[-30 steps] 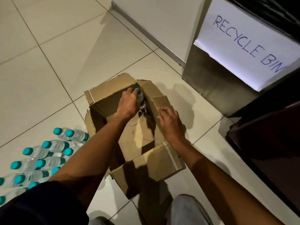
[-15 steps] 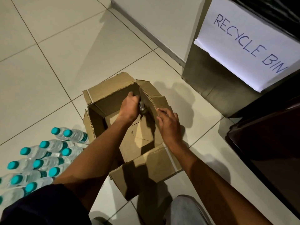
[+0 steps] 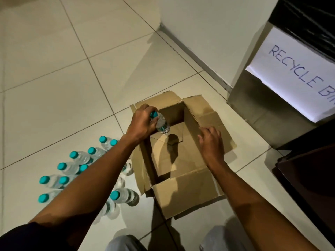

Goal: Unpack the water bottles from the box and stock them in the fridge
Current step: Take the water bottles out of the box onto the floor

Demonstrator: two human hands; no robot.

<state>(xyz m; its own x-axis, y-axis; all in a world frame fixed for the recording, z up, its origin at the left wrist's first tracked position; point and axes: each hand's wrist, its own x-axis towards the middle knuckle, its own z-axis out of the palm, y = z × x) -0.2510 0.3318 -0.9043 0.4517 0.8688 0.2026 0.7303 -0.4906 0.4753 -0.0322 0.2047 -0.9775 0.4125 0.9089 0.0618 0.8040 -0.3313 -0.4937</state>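
With the bottle [image 3: 161,124] gripped at the neck by left hand [image 3: 143,122] fingers above the box [image 3: 188,196], right hand [image 3: 211,140] relaxed on the flap, it's best set upright w/ the floor bottles [image 3: 79,157].

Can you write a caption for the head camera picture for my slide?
Left hand lifts a bottle out of the box; right hand rests on a flap, more bottles stand on the floor.

dim warm light | hard shadows fall away from viewer | wide-angle edge bending | sharp focus
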